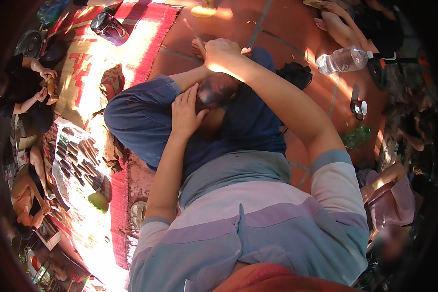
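I sit with my legs in blue trousers folded up in front of me. My left hand rests on a dark rounded piece lying on my lap, fingers along its left side and thumb under it. My right hand is a closed fist just beyond that piece, gripping a thin tool whose narrow blade points up and to the left over the red tiled floor. My right forearm crosses over the dark piece, hiding its far side.
A clear water bottle, a mug and a green bottle lie on the floor at right. At left, a red and yellow woven mat, a dark metal flask, several dark sticks on a cloth. Other people sit around.
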The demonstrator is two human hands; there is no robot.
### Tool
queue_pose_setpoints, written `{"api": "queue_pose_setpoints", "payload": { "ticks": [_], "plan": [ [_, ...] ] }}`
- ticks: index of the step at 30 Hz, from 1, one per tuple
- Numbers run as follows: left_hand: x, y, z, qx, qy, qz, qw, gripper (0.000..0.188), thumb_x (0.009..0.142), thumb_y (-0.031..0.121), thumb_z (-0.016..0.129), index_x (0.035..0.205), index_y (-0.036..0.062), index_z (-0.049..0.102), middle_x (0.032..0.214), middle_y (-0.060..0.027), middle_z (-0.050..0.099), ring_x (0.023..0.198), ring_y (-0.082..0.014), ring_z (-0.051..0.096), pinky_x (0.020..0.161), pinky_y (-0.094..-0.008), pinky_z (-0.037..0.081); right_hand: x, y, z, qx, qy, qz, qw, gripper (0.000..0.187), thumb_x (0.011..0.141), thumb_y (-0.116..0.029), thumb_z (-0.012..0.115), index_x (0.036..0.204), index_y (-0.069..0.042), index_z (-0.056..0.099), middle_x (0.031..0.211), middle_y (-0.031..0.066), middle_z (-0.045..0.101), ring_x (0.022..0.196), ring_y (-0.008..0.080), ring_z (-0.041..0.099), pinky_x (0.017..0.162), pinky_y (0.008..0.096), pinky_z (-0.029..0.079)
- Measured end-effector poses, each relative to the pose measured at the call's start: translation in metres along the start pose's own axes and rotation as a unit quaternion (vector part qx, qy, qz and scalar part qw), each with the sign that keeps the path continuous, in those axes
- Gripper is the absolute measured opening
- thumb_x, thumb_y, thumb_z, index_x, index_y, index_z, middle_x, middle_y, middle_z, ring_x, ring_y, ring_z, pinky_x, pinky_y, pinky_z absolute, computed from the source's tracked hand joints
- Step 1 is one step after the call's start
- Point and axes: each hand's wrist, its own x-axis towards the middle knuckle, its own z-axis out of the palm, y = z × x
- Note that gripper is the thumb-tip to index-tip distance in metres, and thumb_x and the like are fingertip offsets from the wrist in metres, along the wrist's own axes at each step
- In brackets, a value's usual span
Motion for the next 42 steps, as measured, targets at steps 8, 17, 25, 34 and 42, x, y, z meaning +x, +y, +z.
{"api": "queue_pose_setpoints", "payload": {
  "ticks": [8, 17, 25, 34, 42],
  "plan": [
    [-0.002, -0.001, 0.001, -0.001, 0.003, 0.002, 1.000, 0.086, 0.066, 0.019, 0.081, 0.141, 0.0099, 0.040, 0.132, -0.0103, 0.051, 0.120, -0.0296, 0.048, 0.100, -0.0419, 0.037, 0.000, -0.006, -0.002, 0.005, 0.005, 0.026, 1.000, 0.032, 0.081, -0.018, 0.060, 0.112, -0.017, 0.069, 0.111, 0.0102, 0.068, 0.106, 0.0278, 0.065, 0.086, 0.0379, 0.053],
    [-0.002, -0.003, 0.001, -0.005, 0.005, 0.004, 1.000, 0.086, 0.068, 0.023, 0.080, 0.143, 0.0104, 0.039, 0.133, -0.0115, 0.052, 0.121, -0.0304, 0.048, 0.101, -0.0420, 0.036, -0.005, -0.004, 0.001, -0.007, 0.021, 0.015, 1.000, 0.030, 0.080, -0.019, 0.061, 0.107, -0.011, 0.070, 0.103, 0.0146, 0.070, 0.100, 0.0316, 0.067, 0.082, 0.0389, 0.054],
    [-0.003, -0.002, -0.001, -0.010, -0.004, -0.003, 1.000, 0.086, 0.069, 0.022, 0.079, 0.143, 0.0106, 0.038, 0.134, -0.0104, 0.051, 0.122, -0.0292, 0.047, 0.102, -0.0413, 0.035, -0.014, 0.010, -0.009, 0.064, 0.040, 0.001, 0.997, 0.019, 0.081, -0.017, 0.057, 0.092, -0.007, 0.069, 0.097, 0.0142, 0.069, 0.096, 0.0351, 0.065, 0.080, 0.0456, 0.051],
    [-0.003, -0.002, 0.000, -0.003, -0.002, -0.004, 1.000, 0.085, 0.069, 0.020, 0.079, 0.142, 0.0100, 0.038, 0.134, -0.0099, 0.050, 0.121, -0.0283, 0.047, 0.101, -0.0411, 0.036, -0.024, 0.035, 0.011, 0.192, 0.127, -0.037, 0.972, 0.011, 0.077, -0.016, 0.063, 0.086, -0.012, 0.068, 0.084, 0.0095, 0.069, 0.083, 0.0307, 0.066, 0.073, 0.0411, 0.051],
    [-0.004, -0.001, 0.000, -0.005, -0.003, -0.007, 1.000, 0.086, 0.068, 0.020, 0.079, 0.143, 0.0102, 0.038, 0.134, -0.0099, 0.050, 0.121, -0.0283, 0.047, 0.101, -0.0409, 0.036, -0.037, 0.061, 0.021, 0.357, 0.222, -0.068, 0.905, 0.009, 0.081, -0.017, 0.063, 0.085, -0.011, 0.066, 0.081, 0.0120, 0.069, 0.079, 0.0326, 0.067, 0.070, 0.0396, 0.053]
  ]
}}
